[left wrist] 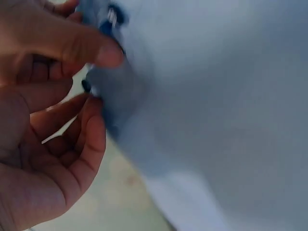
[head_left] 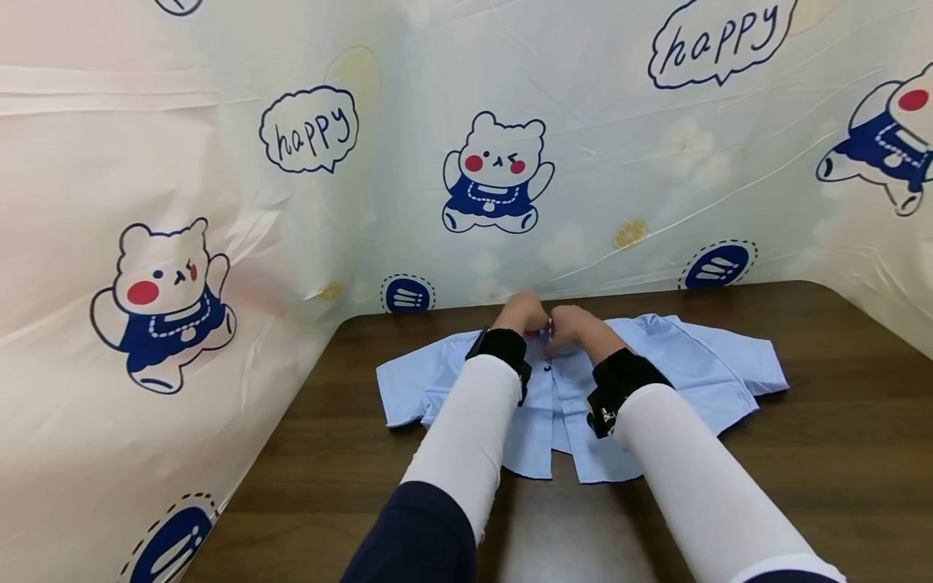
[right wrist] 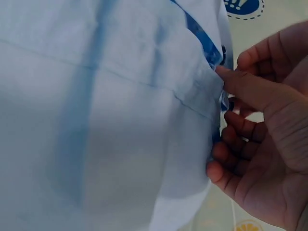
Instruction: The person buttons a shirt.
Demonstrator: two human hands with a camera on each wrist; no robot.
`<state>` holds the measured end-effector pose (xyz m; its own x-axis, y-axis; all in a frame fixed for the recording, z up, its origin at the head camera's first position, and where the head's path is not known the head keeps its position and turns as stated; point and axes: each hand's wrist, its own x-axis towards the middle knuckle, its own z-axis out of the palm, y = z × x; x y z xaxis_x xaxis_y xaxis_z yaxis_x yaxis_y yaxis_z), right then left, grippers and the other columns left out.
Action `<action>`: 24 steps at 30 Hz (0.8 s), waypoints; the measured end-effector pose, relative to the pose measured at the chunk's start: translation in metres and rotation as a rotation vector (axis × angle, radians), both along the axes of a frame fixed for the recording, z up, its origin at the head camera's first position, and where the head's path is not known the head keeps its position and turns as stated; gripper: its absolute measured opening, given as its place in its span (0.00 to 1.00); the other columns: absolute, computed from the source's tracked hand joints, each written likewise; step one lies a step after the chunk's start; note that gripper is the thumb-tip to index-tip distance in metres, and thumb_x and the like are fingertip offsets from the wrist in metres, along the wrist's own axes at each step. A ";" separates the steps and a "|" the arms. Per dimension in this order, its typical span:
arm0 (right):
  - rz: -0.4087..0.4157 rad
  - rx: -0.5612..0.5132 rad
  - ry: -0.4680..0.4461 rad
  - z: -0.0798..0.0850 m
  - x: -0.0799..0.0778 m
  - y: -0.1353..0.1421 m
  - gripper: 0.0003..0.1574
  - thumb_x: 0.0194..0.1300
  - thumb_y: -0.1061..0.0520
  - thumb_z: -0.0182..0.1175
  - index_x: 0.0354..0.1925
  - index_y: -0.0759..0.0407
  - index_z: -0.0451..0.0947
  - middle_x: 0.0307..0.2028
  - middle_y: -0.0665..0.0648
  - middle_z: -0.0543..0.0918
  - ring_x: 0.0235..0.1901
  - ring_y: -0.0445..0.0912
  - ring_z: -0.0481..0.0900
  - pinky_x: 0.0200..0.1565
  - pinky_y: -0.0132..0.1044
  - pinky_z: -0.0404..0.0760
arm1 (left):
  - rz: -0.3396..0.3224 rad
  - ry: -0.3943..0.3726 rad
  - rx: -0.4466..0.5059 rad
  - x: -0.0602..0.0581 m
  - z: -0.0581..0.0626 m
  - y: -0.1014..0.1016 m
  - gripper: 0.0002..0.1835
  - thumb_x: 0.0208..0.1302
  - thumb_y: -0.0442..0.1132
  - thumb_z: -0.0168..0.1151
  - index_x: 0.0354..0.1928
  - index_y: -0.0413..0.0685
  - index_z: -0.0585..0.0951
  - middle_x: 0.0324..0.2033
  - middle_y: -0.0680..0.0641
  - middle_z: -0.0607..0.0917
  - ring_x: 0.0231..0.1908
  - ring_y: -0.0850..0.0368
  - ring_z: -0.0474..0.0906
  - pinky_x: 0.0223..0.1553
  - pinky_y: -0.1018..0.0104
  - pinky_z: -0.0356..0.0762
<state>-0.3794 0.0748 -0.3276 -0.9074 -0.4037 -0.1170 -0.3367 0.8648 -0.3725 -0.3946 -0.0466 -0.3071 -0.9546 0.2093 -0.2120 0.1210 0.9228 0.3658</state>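
Note:
A light blue short-sleeved shirt (head_left: 678, 364) lies front up across the table, its hem towards me and its front parted near the bottom. At the top of the front opening, my left hand (head_left: 522, 313) pinches the shirt's edge. Close beside it, my right hand (head_left: 579, 330) grips the other side of the opening, thumb on the cloth in the right wrist view. The fingertips of both hands nearly meet there. A small dark button (left wrist: 86, 85) shows by the fingers in the left wrist view; whether it passes through a buttonhole cannot be told.
The brown wooden table (head_left: 306, 486) extends around the shirt. Behind and to the left hangs a pale curtain (head_left: 408, 162) printed with bears and lettering, meeting the table's far edge. Black straps (head_left: 503, 346) with cameras sit on both wrists.

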 end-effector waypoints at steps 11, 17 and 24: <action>0.003 -0.020 -0.101 -0.005 0.000 0.002 0.22 0.51 0.54 0.69 0.15 0.55 0.66 0.17 0.49 0.64 0.21 0.45 0.66 0.29 0.36 0.65 | 0.160 0.011 0.147 -0.004 -0.019 -0.002 0.11 0.63 0.34 0.63 0.23 0.41 0.81 0.14 0.48 0.74 0.17 0.55 0.70 0.22 0.66 0.67; 0.031 -0.029 -0.144 -0.005 0.000 -0.002 0.17 0.52 0.61 0.66 0.20 0.56 0.65 0.20 0.51 0.64 0.20 0.45 0.63 0.27 0.35 0.64 | 0.144 0.082 0.116 -0.003 -0.024 -0.001 0.13 0.62 0.34 0.63 0.19 0.43 0.77 0.19 0.47 0.75 0.21 0.54 0.71 0.22 0.67 0.67; -0.029 0.065 0.035 -0.009 -0.002 -0.004 0.04 0.58 0.64 0.61 0.30 0.63 0.74 0.29 0.58 0.76 0.30 0.51 0.71 0.35 0.42 0.70 | 0.181 0.079 0.123 -0.002 -0.026 -0.003 0.08 0.56 0.36 0.70 0.25 0.41 0.80 0.26 0.45 0.79 0.23 0.55 0.72 0.21 0.69 0.69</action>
